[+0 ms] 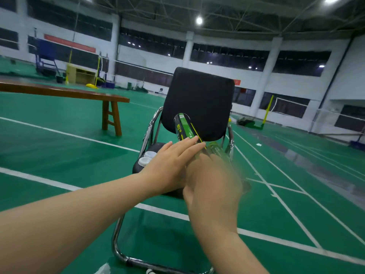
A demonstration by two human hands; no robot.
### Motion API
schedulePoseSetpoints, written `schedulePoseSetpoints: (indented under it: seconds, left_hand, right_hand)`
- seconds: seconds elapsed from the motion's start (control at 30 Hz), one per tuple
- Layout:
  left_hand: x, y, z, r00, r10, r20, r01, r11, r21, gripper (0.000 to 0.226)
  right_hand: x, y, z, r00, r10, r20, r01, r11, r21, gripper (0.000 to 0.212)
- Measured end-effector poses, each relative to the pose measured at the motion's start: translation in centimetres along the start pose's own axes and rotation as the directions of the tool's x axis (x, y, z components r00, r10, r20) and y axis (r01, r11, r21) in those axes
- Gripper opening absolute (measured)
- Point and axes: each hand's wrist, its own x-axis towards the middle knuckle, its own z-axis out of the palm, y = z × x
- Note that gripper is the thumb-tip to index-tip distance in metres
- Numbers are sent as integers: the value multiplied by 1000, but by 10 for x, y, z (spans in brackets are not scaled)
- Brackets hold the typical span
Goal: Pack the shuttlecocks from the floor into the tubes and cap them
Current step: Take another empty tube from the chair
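Two green shuttlecock tubes lean against the backrest of a black chair (199,95). The taller tube (182,126) shows an open top. My left hand (171,163) reaches over the seat and lays its straight fingers on this tube's lower part. The second tube (217,150) lies lower, to the right. My right hand (213,180) is blurred by motion, its back toward me and its fingers stretched over the second tube's lower end. Two white caps (147,158) sit on the seat's left side.
The chair has a chrome tube frame (118,240) standing on the green court floor. Small white objects (102,269) are cut off at the bottom edge. A wooden bench (65,93) stands at the left. Net posts and a bag lie farther back.
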Motion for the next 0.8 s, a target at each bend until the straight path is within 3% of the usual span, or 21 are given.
schedulePoseSetpoints:
  seconds: [0.23, 0.47, 0.57, 0.67, 0.8]
  left_hand:
    - [-6, 60, -77, 994, 99, -52, -94, 992, 79, 72]
    - [-67, 111, -117, 996, 81, -23, -77, 988, 133, 66]
    - [-95, 131, -120, 1000, 9, 18, -10, 998, 56, 66]
    - [-122, 153, -120, 981, -111, 162, 130, 985, -111, 59]
    - [-161, 172, -102, 841, -334, 425, 430, 890, -151, 55]
  right_hand:
    - [-20, -20, -93, 992, -52, -114, 69, 986, 153, 65]
    - [-75, -35, -143, 997, -44, -66, 62, 951, 304, 61]
    - [-99, -35, -157, 999, -39, -6, 39, 931, 363, 56]
    - [-118, -33, -165, 992, -39, 119, -14, 910, 414, 48]
    - [-142, -32, -155, 955, -55, 290, -90, 883, 461, 46]
